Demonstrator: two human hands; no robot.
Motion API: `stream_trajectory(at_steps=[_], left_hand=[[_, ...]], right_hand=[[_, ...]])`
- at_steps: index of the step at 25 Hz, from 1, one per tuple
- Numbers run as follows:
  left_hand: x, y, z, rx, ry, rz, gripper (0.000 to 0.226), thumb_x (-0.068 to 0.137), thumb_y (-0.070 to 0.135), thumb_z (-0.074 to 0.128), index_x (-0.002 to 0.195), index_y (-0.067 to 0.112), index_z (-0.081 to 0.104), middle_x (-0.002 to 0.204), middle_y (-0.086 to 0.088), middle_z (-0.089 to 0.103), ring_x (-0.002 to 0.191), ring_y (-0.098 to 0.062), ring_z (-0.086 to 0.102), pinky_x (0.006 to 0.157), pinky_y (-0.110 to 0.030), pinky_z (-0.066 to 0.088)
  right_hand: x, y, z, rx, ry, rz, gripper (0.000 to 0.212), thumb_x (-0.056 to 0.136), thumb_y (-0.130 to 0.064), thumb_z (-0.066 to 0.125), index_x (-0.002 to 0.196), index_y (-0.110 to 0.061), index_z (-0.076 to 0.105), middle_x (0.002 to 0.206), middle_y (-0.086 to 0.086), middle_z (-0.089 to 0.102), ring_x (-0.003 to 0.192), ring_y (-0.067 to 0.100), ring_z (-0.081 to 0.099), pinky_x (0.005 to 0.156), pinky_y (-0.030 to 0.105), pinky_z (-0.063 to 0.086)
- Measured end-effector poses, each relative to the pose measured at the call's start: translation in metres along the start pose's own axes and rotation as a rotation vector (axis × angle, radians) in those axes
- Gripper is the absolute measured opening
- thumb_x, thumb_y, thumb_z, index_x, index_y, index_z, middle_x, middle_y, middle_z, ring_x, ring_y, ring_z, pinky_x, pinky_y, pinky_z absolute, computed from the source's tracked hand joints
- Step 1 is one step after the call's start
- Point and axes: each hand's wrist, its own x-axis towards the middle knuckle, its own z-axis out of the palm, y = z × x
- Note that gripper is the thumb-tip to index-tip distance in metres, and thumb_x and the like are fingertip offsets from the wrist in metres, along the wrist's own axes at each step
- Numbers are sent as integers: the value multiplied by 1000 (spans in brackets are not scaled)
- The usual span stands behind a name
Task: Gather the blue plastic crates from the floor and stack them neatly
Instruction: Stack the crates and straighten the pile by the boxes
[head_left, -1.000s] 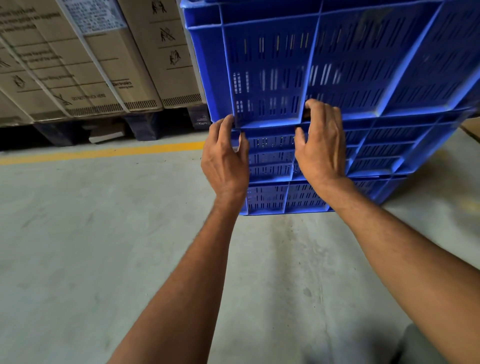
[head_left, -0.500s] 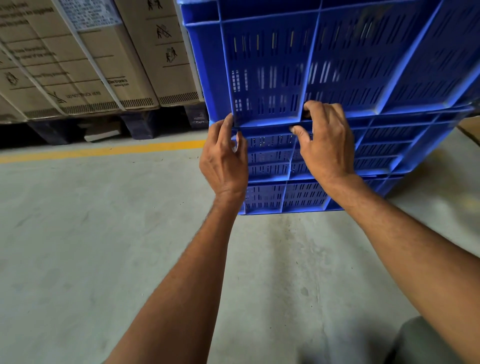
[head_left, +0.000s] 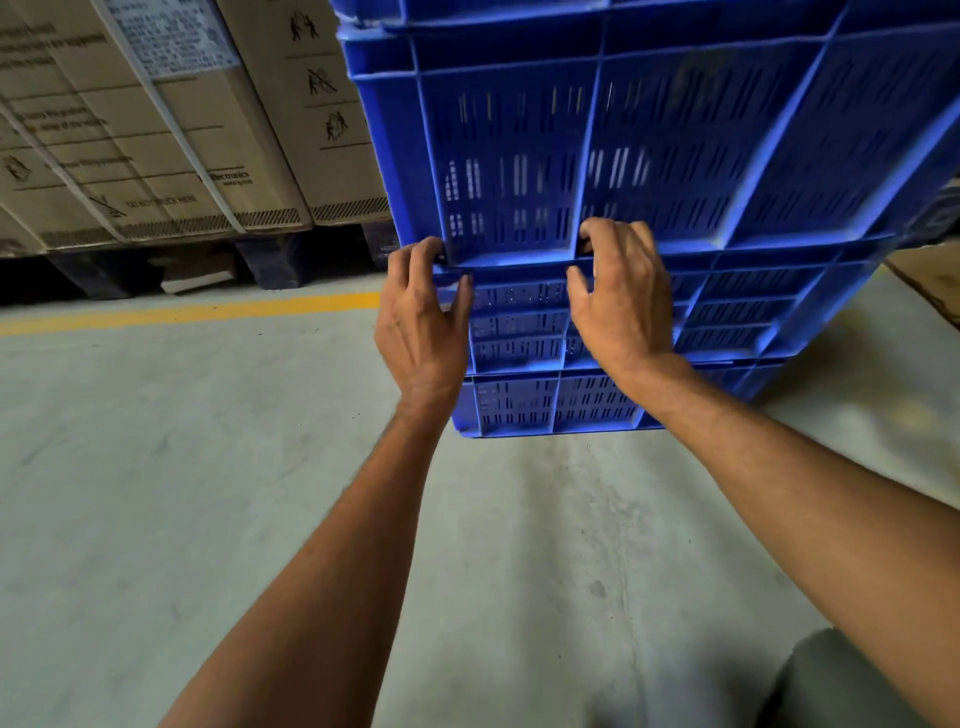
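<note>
A stack of blue slotted plastic crates stands on the concrete floor ahead of me. The large upper crate (head_left: 675, 156) sits nested on lower crates (head_left: 727, 317), with the bottom crate (head_left: 519, 405) on the floor. My left hand (head_left: 423, 322) grips the rim at the stack's left front corner, fingers curled over the edge where the upper crate meets the one below. My right hand (head_left: 623, 296) grips the same rim further right, fingers hooked into the gap under the upper crate. The top of the stack is cut off by the frame.
Strapped cardboard cartons (head_left: 171, 130) on dark pallets (head_left: 270, 265) stand at the back left, close beside the stack. A yellow line (head_left: 197, 312) runs across the grey floor (head_left: 208, 493). A cardboard piece (head_left: 930, 280) lies at the right edge.
Both hands stay on the rim; their fingers have curled tighter into the gap under the upper crate. The view has moved slightly closer to the stack.
</note>
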Motion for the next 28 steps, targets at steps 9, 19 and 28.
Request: stream_trajectory(at_steps=[9, 19, 28], left_hand=[[3, -2, -5, 27, -11, 52, 19, 93, 31, 68, 108, 21, 64, 114, 4, 59, 71, -12, 60, 53, -9, 17], [-1, -2, 4, -27, -9, 25, 21, 96, 32, 65, 114, 21, 61, 118, 5, 55, 69, -14, 61, 52, -17, 31], [-63, -61, 32, 25, -109, -62, 21, 98, 18, 58, 117, 27, 57, 134, 11, 48, 91, -16, 67, 59, -37, 53]], right_hand=[[0, -5, -3, 16, -29, 54, 33, 87, -14, 75, 115, -9, 58, 101, 7, 67, 100, 26, 56, 78, 36, 50], [-5, -1, 0, -21, -25, 50, 41, 88, -25, 76, 122, -11, 58, 112, 6, 65, 107, 25, 55, 85, 34, 51], [-94, 28, 46, -3, -104, -75, 23, 90, -17, 71, 112, -10, 66, 110, 9, 63, 99, 32, 54, 87, 45, 49]])
